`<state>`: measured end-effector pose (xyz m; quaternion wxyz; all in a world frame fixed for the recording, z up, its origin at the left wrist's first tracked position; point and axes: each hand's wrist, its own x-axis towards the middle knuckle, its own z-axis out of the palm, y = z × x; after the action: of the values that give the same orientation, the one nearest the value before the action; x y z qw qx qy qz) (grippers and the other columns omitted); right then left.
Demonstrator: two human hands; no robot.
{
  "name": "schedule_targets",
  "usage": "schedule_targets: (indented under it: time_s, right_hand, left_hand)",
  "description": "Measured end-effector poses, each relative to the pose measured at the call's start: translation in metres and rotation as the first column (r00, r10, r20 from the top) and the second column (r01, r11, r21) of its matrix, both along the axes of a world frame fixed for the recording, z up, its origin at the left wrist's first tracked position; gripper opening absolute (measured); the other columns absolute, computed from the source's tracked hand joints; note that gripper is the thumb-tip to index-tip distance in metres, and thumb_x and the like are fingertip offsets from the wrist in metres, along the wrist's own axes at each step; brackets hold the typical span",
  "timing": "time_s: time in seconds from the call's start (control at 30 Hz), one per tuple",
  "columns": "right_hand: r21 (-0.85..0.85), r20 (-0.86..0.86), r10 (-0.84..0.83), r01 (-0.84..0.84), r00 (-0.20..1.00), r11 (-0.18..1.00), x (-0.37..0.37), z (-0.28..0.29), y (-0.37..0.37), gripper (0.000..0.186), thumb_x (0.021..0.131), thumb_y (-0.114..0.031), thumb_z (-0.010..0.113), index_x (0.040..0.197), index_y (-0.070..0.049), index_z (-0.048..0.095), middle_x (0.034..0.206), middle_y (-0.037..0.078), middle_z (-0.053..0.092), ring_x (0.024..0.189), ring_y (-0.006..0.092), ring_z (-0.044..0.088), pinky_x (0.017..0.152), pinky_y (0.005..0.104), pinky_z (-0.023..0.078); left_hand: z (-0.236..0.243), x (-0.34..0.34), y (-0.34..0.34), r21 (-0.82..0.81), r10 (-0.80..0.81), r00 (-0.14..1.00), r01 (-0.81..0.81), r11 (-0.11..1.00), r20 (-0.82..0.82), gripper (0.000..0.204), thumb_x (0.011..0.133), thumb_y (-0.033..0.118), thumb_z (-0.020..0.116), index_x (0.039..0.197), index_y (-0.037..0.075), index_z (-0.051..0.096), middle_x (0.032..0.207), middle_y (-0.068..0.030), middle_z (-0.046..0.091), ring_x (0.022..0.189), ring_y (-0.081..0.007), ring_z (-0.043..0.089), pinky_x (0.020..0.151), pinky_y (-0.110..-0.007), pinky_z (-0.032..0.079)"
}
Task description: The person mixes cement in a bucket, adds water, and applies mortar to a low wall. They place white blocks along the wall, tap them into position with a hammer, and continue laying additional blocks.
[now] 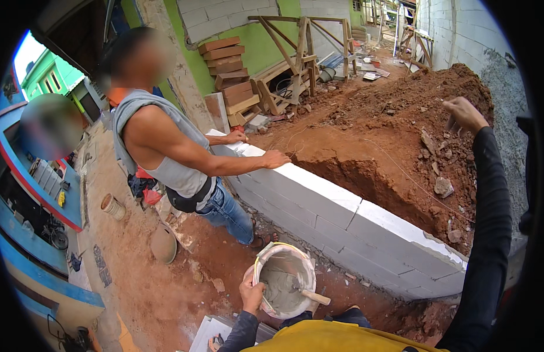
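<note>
My left hand (253,290) grips the rim of a pale bucket (306,274) of grey mortar (275,290); a wooden-handled trowel (314,297) rests in it. My right hand (463,114) is raised at the upper right above the dug soil, fingers loosely bent and apart, with nothing visible in it. A low wall of light grey blocks (331,227) runs diagonally below it. A co-worker (166,141) in a grey sleeveless top stands left of the bucket, both hands on the wall's top.
Behind the low wall lie a trench and red soil mound (401,123), stacked bricks (228,76) and wooden trestles (298,64). A plastered block wall (500,76) stands right. Buckets (113,206) and an upturned hard shell (164,246) lie left; another person (52,126) is further back.
</note>
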<state>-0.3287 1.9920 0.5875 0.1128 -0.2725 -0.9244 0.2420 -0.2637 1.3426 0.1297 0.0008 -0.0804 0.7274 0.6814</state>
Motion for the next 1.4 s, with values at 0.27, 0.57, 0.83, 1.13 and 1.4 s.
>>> schedule_targets:
  time_s: [0.27,0.57,0.83,1.13,1.4]
  right_hand:
    - [0.235,-0.152,-0.047,0.082,0.987,0.969,-0.003,0.066,0.043,0.042,0.112,-0.031,0.042,0.127,0.005,0.058,0.059,0.014,0.067,0.043,0.0224,0.064,0.039,0.0364,0.052]
    - [-0.068,0.068,0.208,-0.204,0.976,0.977,0.018,0.035,-0.029,0.052,0.112,-0.037,0.051,0.123,0.011,0.070,0.063,0.015,0.072,0.041,0.0147,0.063,0.040,0.0281,0.048]
    - [-0.041,0.532,0.523,-0.597,0.666,0.801,0.048,0.026,-0.121,0.050,0.109,-0.048,0.058,0.112,-0.004,0.083,0.082,0.014,0.080,0.060,0.0179,0.072,0.056,0.0317,0.057]
    - [0.607,0.439,-0.385,0.048,0.812,0.793,0.029,0.127,0.046,0.040,0.107,-0.036,0.058,0.114,0.001,0.072,0.098,0.022,0.072,0.088,0.0304,0.071,0.081,0.0473,0.056]
    - [0.791,0.212,-0.360,0.057,0.909,0.610,0.063,0.123,0.154,0.045,0.107,-0.037,0.054,0.110,0.007,0.062,0.108,0.028,0.064,0.098,0.0370,0.063,0.087,0.0505,0.048]
  left_hand:
    - [0.005,0.012,-0.008,-0.019,0.117,0.985,-0.115,0.993,0.128,0.061,0.069,-0.005,0.061,0.129,-0.005,0.073,0.106,-0.0029,0.073,0.090,-0.0132,0.064,0.080,-0.028,0.052]
    - [0.016,0.008,0.004,0.014,0.081,0.988,-0.083,0.996,0.132,0.066,0.068,-0.007,0.058,0.133,-0.007,0.070,0.121,-0.0071,0.074,0.109,-0.0175,0.068,0.095,-0.027,0.051]
    - [-0.010,0.007,-0.003,0.054,0.155,0.984,-0.150,0.987,-0.089,0.059,0.070,-0.007,0.060,0.127,-0.004,0.074,0.094,-0.0003,0.070,0.078,-0.0107,0.060,0.067,-0.026,0.048]
    - [-0.014,0.014,-0.013,-0.024,0.218,0.976,-0.218,0.976,0.018,0.070,0.067,-0.008,0.055,0.136,-0.006,0.067,0.126,-0.0094,0.073,0.113,-0.0195,0.067,0.099,-0.029,0.050]
    - [0.002,0.024,-0.010,-0.003,0.293,0.951,-0.294,0.956,0.098,0.067,0.069,-0.008,0.054,0.134,-0.005,0.070,0.113,-0.0021,0.071,0.095,-0.0123,0.064,0.080,-0.025,0.051]
